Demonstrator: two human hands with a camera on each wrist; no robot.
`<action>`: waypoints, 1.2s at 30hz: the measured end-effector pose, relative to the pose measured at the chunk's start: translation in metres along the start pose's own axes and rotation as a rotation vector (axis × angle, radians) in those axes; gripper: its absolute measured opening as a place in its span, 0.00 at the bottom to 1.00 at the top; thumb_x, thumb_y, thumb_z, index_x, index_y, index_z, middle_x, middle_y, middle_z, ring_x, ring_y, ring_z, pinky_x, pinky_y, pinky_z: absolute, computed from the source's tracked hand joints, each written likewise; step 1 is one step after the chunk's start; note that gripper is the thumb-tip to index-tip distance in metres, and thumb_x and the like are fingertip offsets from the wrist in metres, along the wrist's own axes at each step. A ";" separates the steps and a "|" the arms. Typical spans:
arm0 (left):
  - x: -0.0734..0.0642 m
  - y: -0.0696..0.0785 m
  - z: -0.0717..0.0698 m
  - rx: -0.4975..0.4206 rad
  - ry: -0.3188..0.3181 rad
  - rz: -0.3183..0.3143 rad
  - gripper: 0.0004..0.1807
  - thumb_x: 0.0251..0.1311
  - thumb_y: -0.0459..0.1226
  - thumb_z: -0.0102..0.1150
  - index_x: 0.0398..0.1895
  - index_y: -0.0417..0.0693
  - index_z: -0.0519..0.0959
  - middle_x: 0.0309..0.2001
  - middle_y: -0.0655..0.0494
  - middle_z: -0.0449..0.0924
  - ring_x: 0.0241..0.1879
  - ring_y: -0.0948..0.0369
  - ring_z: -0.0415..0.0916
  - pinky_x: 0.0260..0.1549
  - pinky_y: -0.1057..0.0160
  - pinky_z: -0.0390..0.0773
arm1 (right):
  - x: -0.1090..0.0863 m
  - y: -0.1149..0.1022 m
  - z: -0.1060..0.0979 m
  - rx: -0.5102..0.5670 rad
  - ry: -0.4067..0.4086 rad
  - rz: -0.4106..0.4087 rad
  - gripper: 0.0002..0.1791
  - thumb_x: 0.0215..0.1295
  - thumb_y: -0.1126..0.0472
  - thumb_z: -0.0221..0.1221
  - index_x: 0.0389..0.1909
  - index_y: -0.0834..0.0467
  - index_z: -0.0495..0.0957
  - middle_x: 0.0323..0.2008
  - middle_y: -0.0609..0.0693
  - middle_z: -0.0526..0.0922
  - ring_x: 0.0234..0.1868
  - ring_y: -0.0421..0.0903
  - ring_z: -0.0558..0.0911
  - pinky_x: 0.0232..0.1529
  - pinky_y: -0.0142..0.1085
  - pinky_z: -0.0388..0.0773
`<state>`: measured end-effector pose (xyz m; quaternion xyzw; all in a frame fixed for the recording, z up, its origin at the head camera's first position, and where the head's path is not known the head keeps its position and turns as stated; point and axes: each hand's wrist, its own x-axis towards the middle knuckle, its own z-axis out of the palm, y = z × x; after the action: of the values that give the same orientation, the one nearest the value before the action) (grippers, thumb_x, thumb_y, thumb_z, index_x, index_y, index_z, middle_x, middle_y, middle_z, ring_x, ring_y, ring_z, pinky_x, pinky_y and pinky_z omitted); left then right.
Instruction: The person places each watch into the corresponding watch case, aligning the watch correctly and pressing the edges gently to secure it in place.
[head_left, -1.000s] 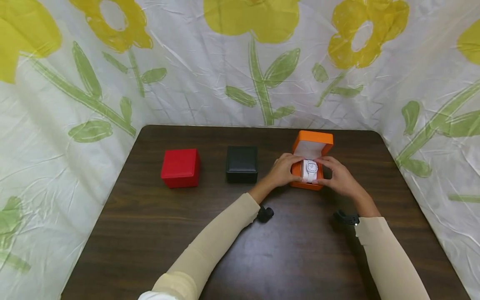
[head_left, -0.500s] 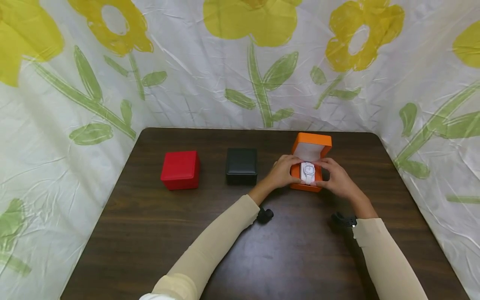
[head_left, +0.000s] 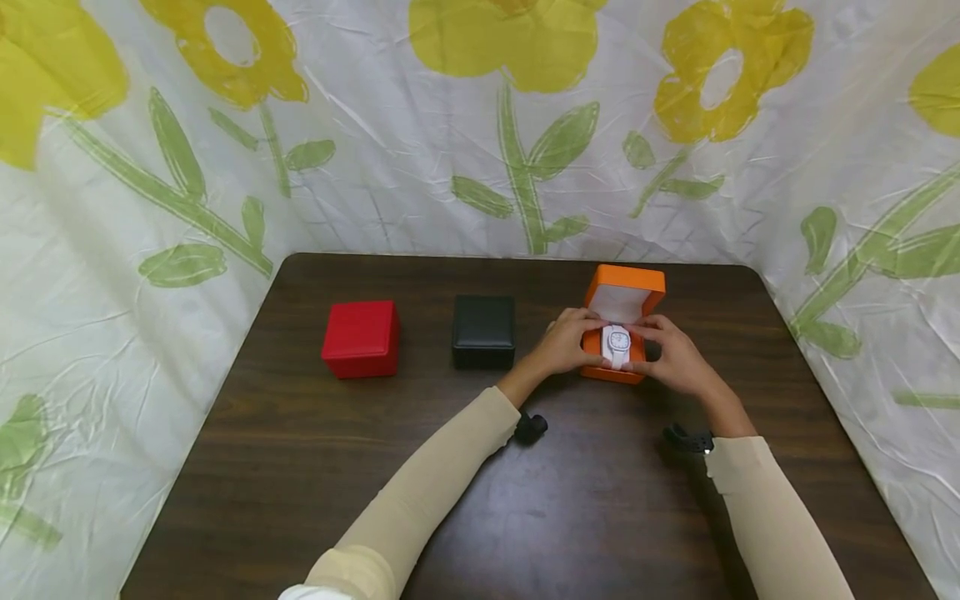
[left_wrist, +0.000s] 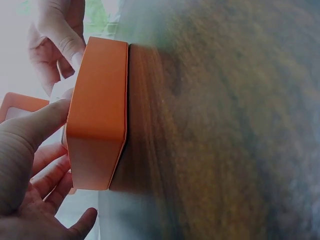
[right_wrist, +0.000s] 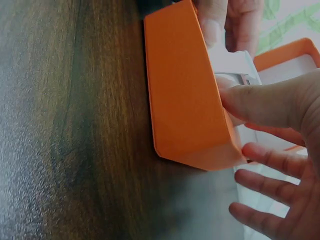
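Note:
An orange watch box (head_left: 611, 375) stands at the back right of the table with its lid (head_left: 628, 278) raised. Inside sits a white wristwatch (head_left: 618, 340), its dial facing up. My left hand (head_left: 566, 342) grips the watch from its left side, thumb in front and forefinger behind. From the right, my right hand (head_left: 678, 354) holds it the same way. In the right wrist view my right thumb (right_wrist: 265, 102) reaches inside the box's front wall (right_wrist: 185, 85), its other fingers spread beside the box. The watch's underside is hidden by the walls.
A black box (head_left: 483, 332) with its lid down is left of the orange one. Farther left is a red box (head_left: 362, 338), also closed. All stand on a dark wooden table (head_left: 570, 508). A white cloth with printed yellow flowers (head_left: 502, 42) hangs behind and beside it.
The watch has turned slightly and settled a little to the left within the box; both hands keep nearly the same hold. The boxes have not moved on the table.

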<state>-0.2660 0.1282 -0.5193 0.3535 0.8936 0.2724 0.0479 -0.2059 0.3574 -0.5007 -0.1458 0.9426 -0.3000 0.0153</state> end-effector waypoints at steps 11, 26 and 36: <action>-0.002 -0.003 0.005 0.085 0.002 0.046 0.40 0.58 0.58 0.70 0.71 0.55 0.73 0.68 0.58 0.70 0.68 0.58 0.62 0.64 0.58 0.71 | -0.005 -0.007 0.004 -0.023 -0.009 0.054 0.38 0.59 0.59 0.73 0.69 0.67 0.70 0.63 0.68 0.65 0.62 0.68 0.65 0.64 0.69 0.62; -0.024 -0.004 -0.001 -0.075 0.009 0.065 0.45 0.63 0.53 0.68 0.78 0.47 0.61 0.78 0.50 0.57 0.76 0.55 0.55 0.72 0.62 0.60 | -0.022 -0.016 -0.005 -0.047 0.057 0.001 0.30 0.69 0.60 0.65 0.67 0.68 0.72 0.67 0.69 0.70 0.66 0.70 0.68 0.63 0.69 0.63; -0.047 0.024 0.005 -0.133 0.060 -0.121 0.49 0.68 0.53 0.62 0.80 0.38 0.49 0.81 0.45 0.45 0.79 0.55 0.46 0.74 0.60 0.56 | -0.009 -0.027 -0.035 -0.006 0.693 -0.075 0.12 0.70 0.64 0.62 0.50 0.66 0.85 0.45 0.61 0.87 0.40 0.33 0.79 0.40 0.17 0.70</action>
<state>-0.2153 0.1140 -0.5160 0.2868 0.8943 0.3381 0.0609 -0.1944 0.3585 -0.4566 -0.0698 0.8867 -0.3292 -0.3170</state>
